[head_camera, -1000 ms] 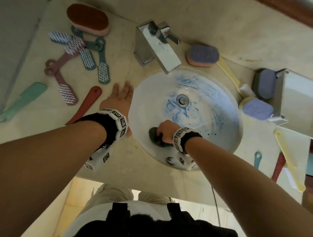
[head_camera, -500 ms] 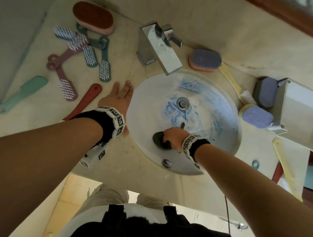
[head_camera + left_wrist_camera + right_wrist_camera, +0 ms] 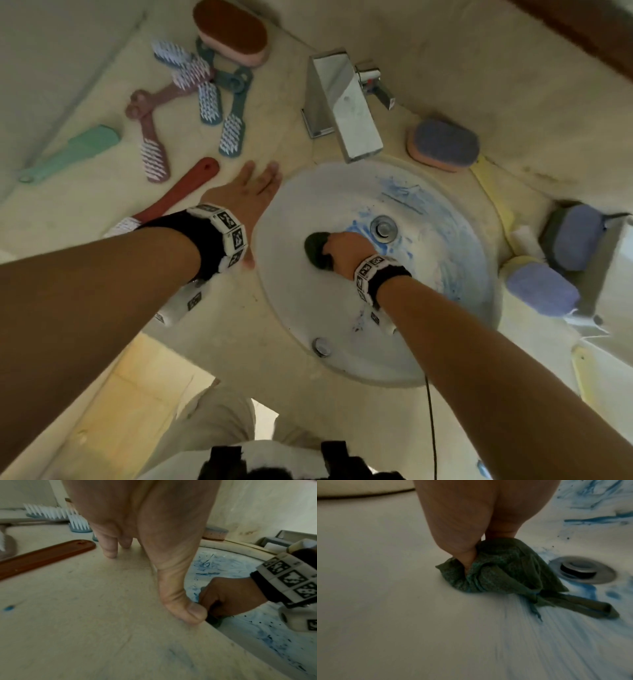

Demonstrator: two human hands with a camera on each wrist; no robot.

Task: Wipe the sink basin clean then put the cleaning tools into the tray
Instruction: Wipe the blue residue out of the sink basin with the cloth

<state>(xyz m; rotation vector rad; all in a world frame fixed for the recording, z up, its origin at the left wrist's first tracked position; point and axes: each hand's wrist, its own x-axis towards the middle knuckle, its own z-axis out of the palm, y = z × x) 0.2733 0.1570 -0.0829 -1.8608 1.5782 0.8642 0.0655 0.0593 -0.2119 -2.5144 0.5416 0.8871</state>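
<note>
The white sink basin [image 3: 308, 308] is smeared with blue stains around the drain [image 3: 383, 229] and on its right side. My right hand [image 3: 342, 251] grips a bunched dark green cloth [image 3: 317, 248] and presses it on the basin floor just left of the drain. The right wrist view shows the green cloth [image 3: 501, 572] crumpled under my fingers, with blue streaks trailing beside the drain [image 3: 582, 570]. My left hand [image 3: 243, 202] lies flat and open on the counter at the basin's left rim, its thumb [image 3: 188, 609] at the rim edge. A grey tray [image 3: 603, 274] stands at the far right.
A chrome faucet [image 3: 342, 102] stands behind the basin. Several brushes [image 3: 205, 99] and a red-handled brush [image 3: 185, 188] lie on the counter at left, a brown sponge [image 3: 229, 31] behind them. Purple sponges [image 3: 442, 144] and yellow-handled tools [image 3: 493, 192] lie at right by the tray.
My right hand has pushed the green cloth from the basin's near side up toward the drain, wiping away blue stain there. The left hand stayed on the counter.
</note>
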